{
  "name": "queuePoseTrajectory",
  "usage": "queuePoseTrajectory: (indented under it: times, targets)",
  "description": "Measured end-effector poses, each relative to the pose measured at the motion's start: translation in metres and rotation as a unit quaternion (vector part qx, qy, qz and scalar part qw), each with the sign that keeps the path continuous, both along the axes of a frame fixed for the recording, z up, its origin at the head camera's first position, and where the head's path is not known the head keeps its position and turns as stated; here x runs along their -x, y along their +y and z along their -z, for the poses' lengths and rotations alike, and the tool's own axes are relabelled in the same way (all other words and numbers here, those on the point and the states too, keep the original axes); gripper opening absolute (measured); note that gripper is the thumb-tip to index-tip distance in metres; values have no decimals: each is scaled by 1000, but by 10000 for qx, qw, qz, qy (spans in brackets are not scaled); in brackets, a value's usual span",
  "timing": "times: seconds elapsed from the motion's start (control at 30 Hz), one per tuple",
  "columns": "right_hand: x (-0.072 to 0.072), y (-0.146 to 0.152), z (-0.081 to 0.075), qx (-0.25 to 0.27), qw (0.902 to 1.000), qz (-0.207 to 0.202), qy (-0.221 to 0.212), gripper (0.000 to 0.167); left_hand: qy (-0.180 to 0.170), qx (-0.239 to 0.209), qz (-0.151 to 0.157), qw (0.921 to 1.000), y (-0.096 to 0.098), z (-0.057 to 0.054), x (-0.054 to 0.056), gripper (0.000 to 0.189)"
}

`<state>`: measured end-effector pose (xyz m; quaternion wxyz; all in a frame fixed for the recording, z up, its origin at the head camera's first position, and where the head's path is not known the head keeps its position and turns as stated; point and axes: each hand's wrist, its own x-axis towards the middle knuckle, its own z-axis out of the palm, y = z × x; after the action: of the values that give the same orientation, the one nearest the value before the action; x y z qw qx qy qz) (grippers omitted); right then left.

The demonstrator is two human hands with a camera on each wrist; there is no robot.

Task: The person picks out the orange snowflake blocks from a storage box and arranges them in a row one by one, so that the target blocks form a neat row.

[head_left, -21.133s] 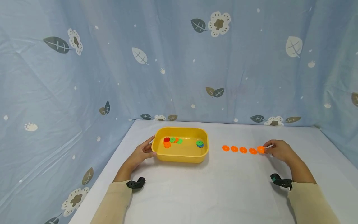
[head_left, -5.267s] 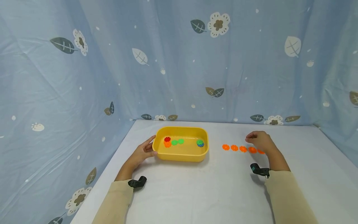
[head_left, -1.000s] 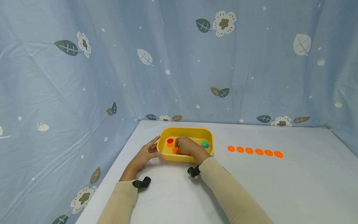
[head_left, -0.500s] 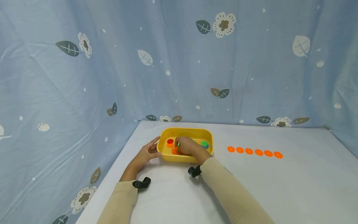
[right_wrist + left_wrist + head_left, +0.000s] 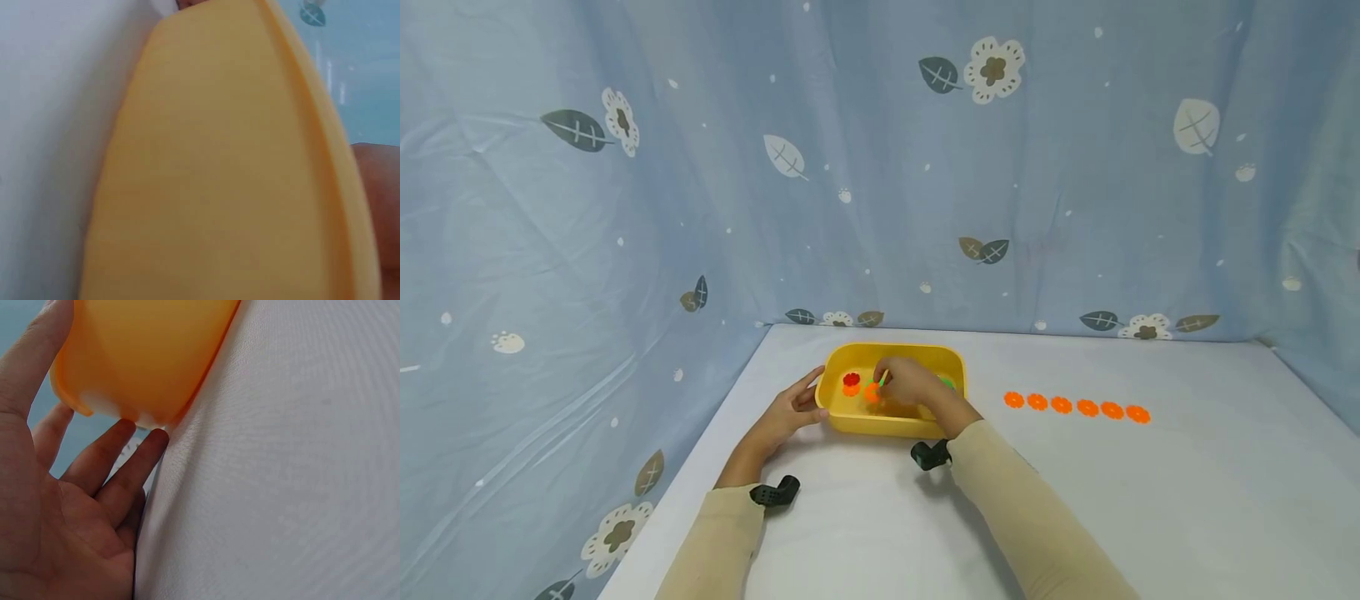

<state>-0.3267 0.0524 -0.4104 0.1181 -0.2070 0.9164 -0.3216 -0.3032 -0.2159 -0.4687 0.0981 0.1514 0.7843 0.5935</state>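
In the head view, my left hand (image 5: 786, 417) holds the left end of a yellow plastic tray (image 5: 887, 427); in the left wrist view its fingertips (image 5: 159, 439) touch the tray's end wall (image 5: 144, 356). My right hand (image 5: 908, 382) is inside the tray and pinches an orange flower-shaped disc (image 5: 872, 392). A thin green edge (image 5: 883, 378) shows by those fingertips; I cannot tell whether it is held too. Left of them, a red disc (image 5: 851, 379) overlaps an orange one (image 5: 851, 390). The right wrist view is mostly filled by the tray's outer wall (image 5: 206, 150), hiding the fingers.
Right of the tray, a row of several orange discs (image 5: 1062, 405) lies on the white tablecloth (image 5: 865, 517). Part of a green disc (image 5: 947, 383) shows behind the right wrist. A blue patterned curtain (image 5: 880, 167) stands at the back and left.
The orange row has grown by one since the oldest frame. My right hand has moved from the row into the tray, and in the last half second rises slightly with the orange disc.
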Motion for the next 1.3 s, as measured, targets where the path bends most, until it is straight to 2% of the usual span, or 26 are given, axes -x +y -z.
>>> queuePoseTrajectory:
  times: [0.13, 0.37, 0.6, 0.7, 0.87, 1.3]
  targets:
    - [-2, 9, -5, 109, 9998, 165, -74, 11, -18, 35, -67, 10000, 0, 1, 1, 82]
    - [-7, 24, -10, 307, 9989, 327, -145, 11, -89, 71, -4, 9999, 0, -1, 1, 83]
    - [-9, 39, -15, 465, 9984, 312, -117, 13, -148, 129, 80, 9998, 6, -24, -14, 83]
    - [-10, 47, -16, 527, 9980, 357, -25, 13, -123, 167, 65, 9998, 8, -28, -18, 82]
    - [-10, 62, -17, 653, 9965, 506, 117, 13, -126, 131, 98, 9998, 9, -28, -17, 82]
    - [-10, 93, -21, 783, 9930, 882, 51, 13, -156, 218, -14, 9996, 8, -28, -16, 82]
